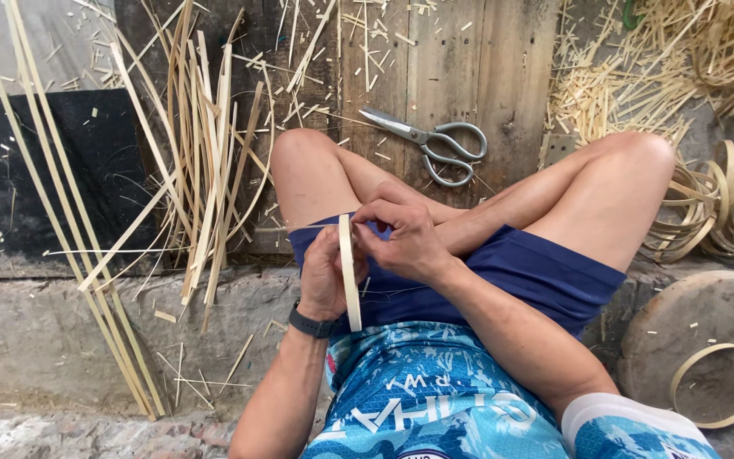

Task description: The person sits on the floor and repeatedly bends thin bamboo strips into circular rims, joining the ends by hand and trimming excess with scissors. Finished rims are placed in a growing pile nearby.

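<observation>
The person is sitting with legs crossed, and both hands are meeting in the lap, so the work is staying close to the body and steady. The left hand (326, 274) is closing around a pale bamboo strip (349, 274), with the fingers curling behind it. The right hand (403, 240) is pinching the upper part of the same strip between thumb and fingers, pressed together near its top end. The strip is standing almost upright between the 2 hands, in front of the blue shorts; it seems bent into a loop seen edge on, but I cannot tell for sure.

A pair of scissors (431, 141) is lying on the wooden board (503, 76) just beyond the knees, within easy reach. Long bamboo strips (201, 161) are lying in a loose bundle at the left. Finished bamboo rings (719, 208) are piling at the right, and 1 ring (718, 384) is resting on a round wooden block (698, 314).
</observation>
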